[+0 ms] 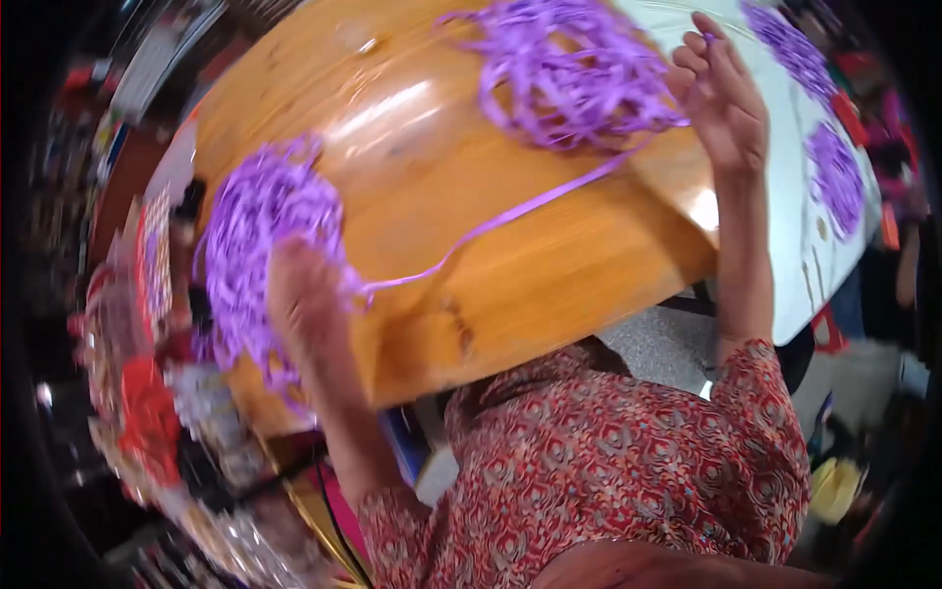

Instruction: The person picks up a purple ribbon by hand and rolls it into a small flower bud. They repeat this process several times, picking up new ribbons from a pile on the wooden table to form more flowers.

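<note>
My left hand [302, 285] is smeared by motion over a large heap of purple ribbon [245, 221] at the left of the wooden table. Its fingers cannot be made out. At the upper right my right hand [724, 103] is raised with the palm turned up and the fingers curled. A small bit of purple ribbon [708, 37] shows at its fingertips. Just left of that hand lies a second tangled purple heap [574, 79]. One loose ribbon strand [520, 211] runs across the table from beside my left hand toward this far heap.
The wooden table [549, 285] curves round in front of me. A white table [785, 206] adjoins it on the right and bears two smaller purple bundles [836, 177]. Packaged goods [211, 412] and a red bag [147, 417] crowd the left side.
</note>
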{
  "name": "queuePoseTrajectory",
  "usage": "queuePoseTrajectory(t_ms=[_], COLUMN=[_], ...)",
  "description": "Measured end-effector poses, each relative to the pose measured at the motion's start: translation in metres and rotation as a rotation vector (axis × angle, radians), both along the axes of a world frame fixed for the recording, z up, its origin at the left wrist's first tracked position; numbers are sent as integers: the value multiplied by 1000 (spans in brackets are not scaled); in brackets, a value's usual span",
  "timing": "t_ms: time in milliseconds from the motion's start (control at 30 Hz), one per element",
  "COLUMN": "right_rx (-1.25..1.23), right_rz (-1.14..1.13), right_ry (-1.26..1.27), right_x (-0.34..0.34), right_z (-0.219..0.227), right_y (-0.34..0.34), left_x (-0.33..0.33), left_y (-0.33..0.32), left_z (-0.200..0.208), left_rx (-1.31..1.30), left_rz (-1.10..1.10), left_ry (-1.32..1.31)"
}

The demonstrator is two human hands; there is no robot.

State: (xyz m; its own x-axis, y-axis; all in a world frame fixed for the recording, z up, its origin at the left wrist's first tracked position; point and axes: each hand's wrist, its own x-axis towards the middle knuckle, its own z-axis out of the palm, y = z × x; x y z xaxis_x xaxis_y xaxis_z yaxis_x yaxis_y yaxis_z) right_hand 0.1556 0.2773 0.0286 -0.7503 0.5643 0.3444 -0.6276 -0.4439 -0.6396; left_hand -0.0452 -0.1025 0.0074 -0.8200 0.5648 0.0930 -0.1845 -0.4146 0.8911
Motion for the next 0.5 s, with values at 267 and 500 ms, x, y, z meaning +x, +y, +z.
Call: queuePoseTrajectory(t_ms=[267, 500], right_rx=[631, 663], right_rz=[-72, 164], right_ry=[-419, -440], right_x=[-54, -63], right_z=[5, -4], right_y=[-95, -115], left_x=[35, 41], left_y=[63, 67], left_z=[16, 10], left_rx=[-59, -132], left_rz=[-38, -79], left_ry=[-80, -80])
